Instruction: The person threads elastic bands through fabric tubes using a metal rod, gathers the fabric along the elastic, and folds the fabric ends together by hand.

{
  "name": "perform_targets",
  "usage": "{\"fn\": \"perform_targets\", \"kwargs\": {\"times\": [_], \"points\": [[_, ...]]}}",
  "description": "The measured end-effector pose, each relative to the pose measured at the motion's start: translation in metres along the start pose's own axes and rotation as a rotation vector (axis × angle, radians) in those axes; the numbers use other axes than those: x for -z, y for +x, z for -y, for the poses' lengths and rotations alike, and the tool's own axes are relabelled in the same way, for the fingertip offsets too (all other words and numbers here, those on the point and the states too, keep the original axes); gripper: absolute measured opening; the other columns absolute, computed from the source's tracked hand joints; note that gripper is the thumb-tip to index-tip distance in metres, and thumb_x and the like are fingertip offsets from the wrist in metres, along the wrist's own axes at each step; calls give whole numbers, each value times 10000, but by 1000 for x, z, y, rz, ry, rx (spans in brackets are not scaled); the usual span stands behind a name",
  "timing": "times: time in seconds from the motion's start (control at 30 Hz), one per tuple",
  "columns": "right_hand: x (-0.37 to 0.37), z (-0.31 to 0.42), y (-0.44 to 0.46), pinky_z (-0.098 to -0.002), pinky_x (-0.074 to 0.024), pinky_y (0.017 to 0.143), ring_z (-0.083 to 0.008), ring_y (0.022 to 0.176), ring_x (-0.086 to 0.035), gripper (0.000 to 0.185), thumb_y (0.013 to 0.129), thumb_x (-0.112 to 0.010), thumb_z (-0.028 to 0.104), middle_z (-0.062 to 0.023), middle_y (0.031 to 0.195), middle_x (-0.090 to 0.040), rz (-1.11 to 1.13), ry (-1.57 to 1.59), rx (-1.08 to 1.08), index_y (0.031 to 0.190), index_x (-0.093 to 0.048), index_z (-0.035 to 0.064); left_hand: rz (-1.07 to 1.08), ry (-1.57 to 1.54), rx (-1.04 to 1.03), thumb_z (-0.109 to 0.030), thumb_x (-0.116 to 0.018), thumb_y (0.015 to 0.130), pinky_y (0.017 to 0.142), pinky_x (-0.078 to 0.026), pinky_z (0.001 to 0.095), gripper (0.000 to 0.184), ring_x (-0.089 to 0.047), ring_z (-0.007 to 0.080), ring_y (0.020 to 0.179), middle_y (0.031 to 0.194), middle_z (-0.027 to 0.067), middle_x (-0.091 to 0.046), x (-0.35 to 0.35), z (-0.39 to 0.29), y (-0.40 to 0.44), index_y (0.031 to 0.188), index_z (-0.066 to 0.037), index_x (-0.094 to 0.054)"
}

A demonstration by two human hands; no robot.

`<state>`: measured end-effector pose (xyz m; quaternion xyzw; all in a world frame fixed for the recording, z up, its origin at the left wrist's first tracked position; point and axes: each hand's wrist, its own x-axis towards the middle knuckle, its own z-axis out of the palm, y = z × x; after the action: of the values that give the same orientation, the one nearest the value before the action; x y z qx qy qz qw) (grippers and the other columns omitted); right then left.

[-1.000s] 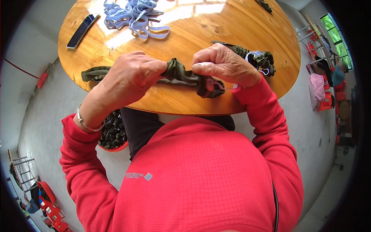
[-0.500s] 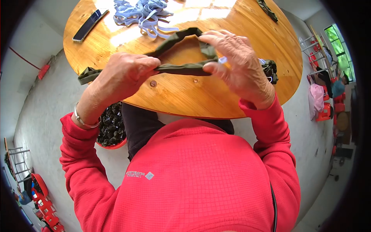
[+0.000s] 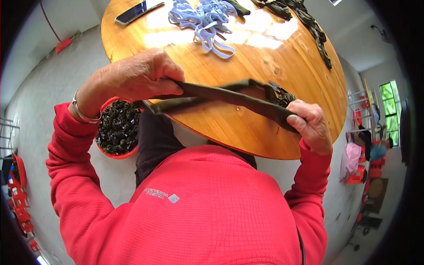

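Note:
A dark olive fabric strip is stretched between my two hands above the near part of the round wooden table. My left hand, with a bracelet at the wrist, is closed on one end, fingers pinched together. At the other end my right hand grips the strip between thumb and fingers. Another length of the same fabric runs behind it, and a loose end hangs below my left hand. Partly hidden behind the strip, near my right hand, lie a black pointed tool and a dark gathered bundle.
On the table are tangled light blue bands, a phone and more olive strips. A red basin of dark gathered pieces stands on the floor beside my leg. At the right are a pink cloth and a person.
My hands have moved apart, my right hand to the right and down, and the fabric loop is pulled long and narrow. The view has shifted, showing more olive strips and more of the red basin.

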<state>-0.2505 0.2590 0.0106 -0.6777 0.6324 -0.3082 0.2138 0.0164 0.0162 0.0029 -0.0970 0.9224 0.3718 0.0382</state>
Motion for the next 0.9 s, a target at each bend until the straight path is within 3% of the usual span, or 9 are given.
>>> {"fn": "perform_targets", "kwargs": {"times": [0.07, 0.17, 0.27, 0.4, 0.6, 0.7, 0.73, 0.83, 0.9], "points": [[-4, -4, 0, -318, -374, 553, -208, 566, -451, 159, 839, -594, 129, -72, 588, -466, 19, 28, 20, 765, -584, -11, -4, 100, -12, -49, -634, 792, 511, -389, 344, 69, -450, 300, 530, 596, 160, -485, -2, -8, 2, 786, 8, -595], [-19, -1, 4, -321, -375, 555, -209, 574, -459, 147, 838, -591, 122, -73, 594, -468, 2, 57, -5, 774, -584, -11, -144, 210, -280, -78, -652, 778, 515, -401, 376, 101, -499, 339, 563, 603, 155, -507, -12, -12, 11, 766, -10, -577], [-28, 8, 14, -324, -375, 548, -218, 590, -470, 148, 833, -588, 112, -94, 596, -470, 32, 44, -64, 760, -568, -14, -142, 391, -272, -100, -650, 774, 524, -412, 402, 130, -530, 362, 610, 599, 149, -510, -21, -19, 21, 734, -31, -546], [-38, -1, 25, -335, -363, 499, -226, 530, -445, 176, 830, -593, 100, -122, 582, -453, 41, 0, 24, 717, -531, -20, -157, 330, -413, -104, -637, 774, 532, -416, 418, 158, -537, 365, 613, 602, 150, -509, -32, -19, 32, 726, -39, -502], [-72, -7, 47, -337, -394, 516, -252, 541, -489, 125, 846, -592, 95, -135, 619, -505, 44, 170, 2, 787, -574, -15, -224, 317, -383, -86, -642, 748, 542, -422, 417, 138, -544, 368, 608, 599, 162, -511, -47, -23, 57, 719, -32, -518], [-75, -18, 46, -355, -411, 542, -287, 567, -512, 127, 833, -612, 112, -139, 661, -537, 4, 43, 86, 886, -584, 0, -190, 278, -345, -120, -647, 759, 547, -430, 410, 138, -553, 362, 609, 605, 160, -530, -50, -18, 62, 738, -35, -541], [-77, -16, 48, -368, -430, 567, -323, 597, -536, 175, 822, -632, 134, -149, 702, -562, -126, 129, 197, 924, -564, 9, -187, 266, -340, -129, -645, 766, 548, -431, 410, 140, -555, 362, 610, 609, 160, -535, -49, -20, 62, 742, -35, -545], [-62, 2, 49, -354, -444, 568, -335, 609, -553, 187, 814, -636, 129, -155, 696, -568, -91, -18, 193, 940, -554, 18, -168, 263, -316, -138, -625, 792, 549, -434, 406, 129, -556, 360, 607, 615, 161, -546, -48, -29, 64, 760, -30, -562], [-59, 1, 49, -324, -442, 541, -225, 572, -571, 157, 814, -631, 123, -122, 652, -568, -23, -42, 146, 904, -577, 6, -155, 311, -323, -136, -624, 795, 543, -435, 393, 125, -547, 355, 588, 620, 166, -550, -46, -37, 65, 783, -22, -576]]}}
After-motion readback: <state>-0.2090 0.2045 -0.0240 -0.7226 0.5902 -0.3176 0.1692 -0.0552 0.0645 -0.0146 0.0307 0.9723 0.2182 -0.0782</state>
